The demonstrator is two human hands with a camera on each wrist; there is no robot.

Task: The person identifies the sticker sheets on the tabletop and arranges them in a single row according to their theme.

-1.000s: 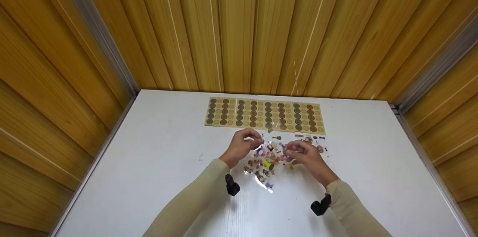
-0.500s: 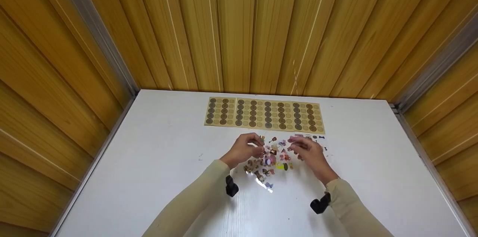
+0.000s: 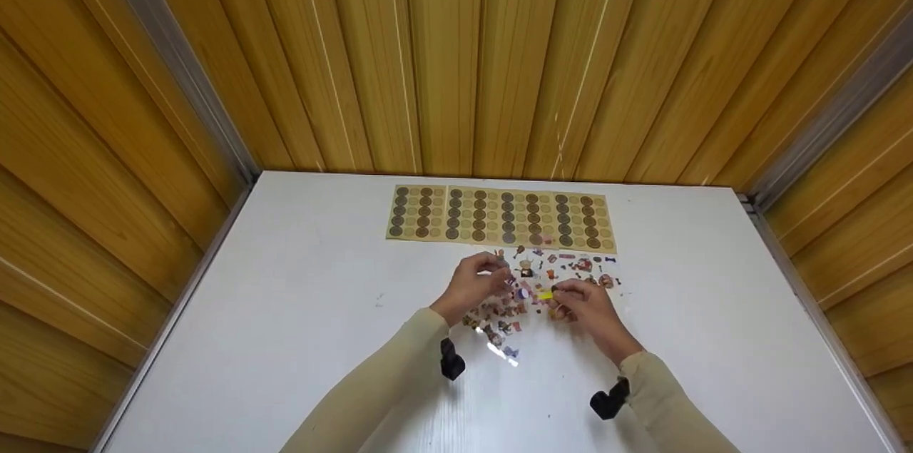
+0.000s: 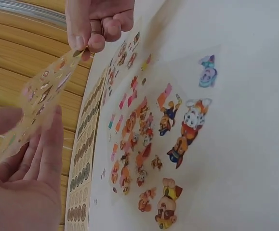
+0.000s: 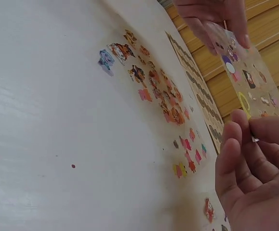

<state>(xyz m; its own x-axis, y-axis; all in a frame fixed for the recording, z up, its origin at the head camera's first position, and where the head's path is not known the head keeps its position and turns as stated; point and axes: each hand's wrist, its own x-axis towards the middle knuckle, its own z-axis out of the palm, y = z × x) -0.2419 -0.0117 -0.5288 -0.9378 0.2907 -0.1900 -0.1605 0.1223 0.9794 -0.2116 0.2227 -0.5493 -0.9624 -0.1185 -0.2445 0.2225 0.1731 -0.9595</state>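
A clear sticker sheet (image 4: pixel 45 89) with small colourful pictures is held up off the table between both hands. My left hand (image 3: pixel 474 285) pinches one end of it, thumb on one face and fingers on the other, as the left wrist view shows. The right hand (image 3: pixel 588 304) grips a corner between thumb and fingertips, next to a yellow sticker (image 5: pixel 244 102). Below the hands, another clear sheet with cartoon animal stickers (image 4: pixel 194 115) lies on the white table (image 3: pixel 321 339). The raised sheet overlaps part of those stickers in the head view.
Tan sheets (image 3: pixel 467 214) with rows of dark and pale round stickers lie side by side near the table's back. More cartoon stickers (image 3: pixel 585 265) lie beyond the right hand. Wood-panelled walls (image 3: pixel 449 68) enclose the back and sides.
The held sheet has turned in the hands. Its yellow sticker has shifted rightward and up to the right fingertips. The right hand has moved down slightly from half a second ago.
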